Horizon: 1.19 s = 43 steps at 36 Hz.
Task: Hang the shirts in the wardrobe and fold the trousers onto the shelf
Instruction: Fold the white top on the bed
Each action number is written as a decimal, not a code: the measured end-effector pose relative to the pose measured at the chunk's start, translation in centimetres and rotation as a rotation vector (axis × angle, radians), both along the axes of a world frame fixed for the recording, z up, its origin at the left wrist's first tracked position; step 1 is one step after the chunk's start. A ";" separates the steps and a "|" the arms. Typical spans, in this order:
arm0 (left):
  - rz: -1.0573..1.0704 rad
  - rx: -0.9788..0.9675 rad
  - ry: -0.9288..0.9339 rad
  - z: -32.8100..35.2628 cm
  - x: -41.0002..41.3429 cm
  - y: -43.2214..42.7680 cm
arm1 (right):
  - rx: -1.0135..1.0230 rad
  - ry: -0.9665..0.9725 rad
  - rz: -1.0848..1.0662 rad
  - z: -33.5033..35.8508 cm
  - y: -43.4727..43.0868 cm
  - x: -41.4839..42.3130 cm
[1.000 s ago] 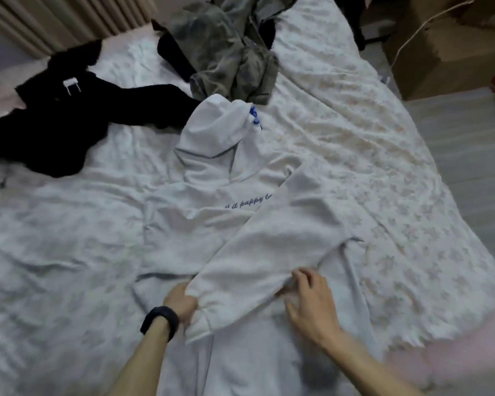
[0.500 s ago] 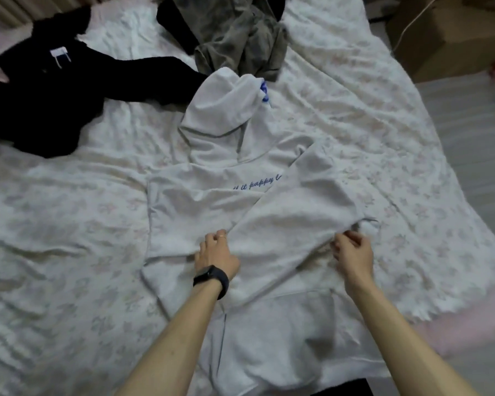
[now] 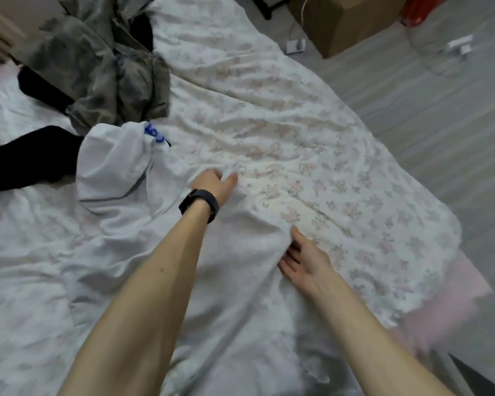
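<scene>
White hoodie (image 3: 112,164), left hand (image 3: 212,184) at its edge (grip unclear); right hand (image 3: 305,260) spread flat

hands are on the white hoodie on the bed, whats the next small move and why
Probably curl the right hand fingers round the white hooded sweatshirt edge. The left hand seems to grip that same edge near the hood, while the right lies open against it on the floral bedsheet, so nothing can lift evenly yet.
</scene>
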State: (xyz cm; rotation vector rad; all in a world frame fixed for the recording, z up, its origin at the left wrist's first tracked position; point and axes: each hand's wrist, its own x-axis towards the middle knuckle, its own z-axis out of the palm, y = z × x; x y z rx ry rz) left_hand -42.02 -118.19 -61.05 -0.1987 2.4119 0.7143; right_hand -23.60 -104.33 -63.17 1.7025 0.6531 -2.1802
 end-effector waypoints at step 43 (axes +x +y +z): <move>-0.088 -0.522 0.075 -9.5 29.5 -21.3 | 1.682 0.880 1.922 -4.1 -7.2 -1.8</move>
